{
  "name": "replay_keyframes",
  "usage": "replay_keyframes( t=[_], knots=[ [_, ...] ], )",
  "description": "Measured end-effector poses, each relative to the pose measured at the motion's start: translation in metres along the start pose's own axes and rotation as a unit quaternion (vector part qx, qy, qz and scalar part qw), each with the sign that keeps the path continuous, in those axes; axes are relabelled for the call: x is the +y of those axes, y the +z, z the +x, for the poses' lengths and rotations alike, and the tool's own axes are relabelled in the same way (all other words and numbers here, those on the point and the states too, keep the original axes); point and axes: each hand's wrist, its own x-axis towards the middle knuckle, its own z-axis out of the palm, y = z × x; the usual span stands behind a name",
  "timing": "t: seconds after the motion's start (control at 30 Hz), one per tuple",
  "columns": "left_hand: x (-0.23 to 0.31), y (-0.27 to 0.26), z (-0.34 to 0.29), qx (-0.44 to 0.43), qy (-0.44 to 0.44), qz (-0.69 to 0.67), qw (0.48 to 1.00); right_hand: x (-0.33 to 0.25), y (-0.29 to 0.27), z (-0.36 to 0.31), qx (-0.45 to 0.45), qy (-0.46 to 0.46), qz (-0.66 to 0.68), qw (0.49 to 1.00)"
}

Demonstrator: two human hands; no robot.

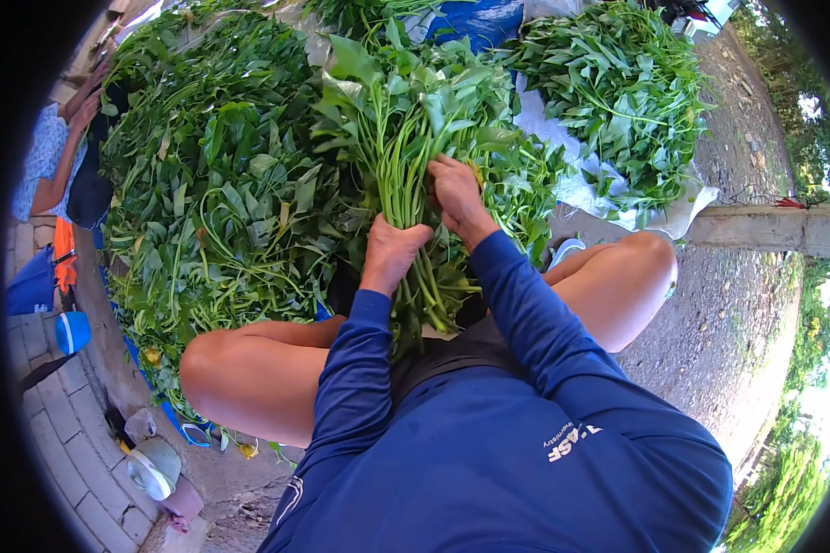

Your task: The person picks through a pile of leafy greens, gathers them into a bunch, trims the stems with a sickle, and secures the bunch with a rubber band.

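Observation:
A thick bunch of leafy greens [399, 175] stands upright between my bent knees, leaves at the top and cut stem ends hanging below. My left hand [394, 253] is closed around its stems low down, with the thumb across the front. Higher up, at the bunch's right side, my right hand [458, 194] has its fingers curled in a pinch touching the outer stems. What lies between those fingertips is hidden. A large heap of the same greens [240, 175] spreads to the left of the bunch, and looser greens lie behind my right hand.
Another pile of greens [618, 92] rests on a white plastic sheet [567, 138] at the far right. Blue plastic [480, 23] shows at the back. At the left edge sits another person, an arm [60, 180] by the heap. A blue cup [72, 332] stands on the paving.

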Motion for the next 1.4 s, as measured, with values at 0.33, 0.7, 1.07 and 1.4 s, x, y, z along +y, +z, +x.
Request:
replay_keyframes(
  t=[0.33, 0.7, 1.07, 1.4],
  knots=[
    [0.016, -0.085, -0.020, 0.146, -0.018, -0.113, 0.983, 0.030, 0.087, 0.028, -0.121, 0.122, -0.001, 0.985],
    [0.041, -0.078, 0.001, 0.146, 0.048, -0.100, 0.983, 0.102, -0.037, 0.105, 0.091, -0.097, -0.598, 0.790],
    [0.038, -0.077, 0.008, 0.146, 0.062, -0.059, 0.986, 0.007, -0.072, 0.112, -0.019, -0.085, -0.387, 0.918],
    [0.041, -0.075, -0.007, 0.149, 0.051, -0.121, 0.980, -0.190, -0.042, 0.019, -0.071, -0.140, -0.124, 0.980]
  ],
)
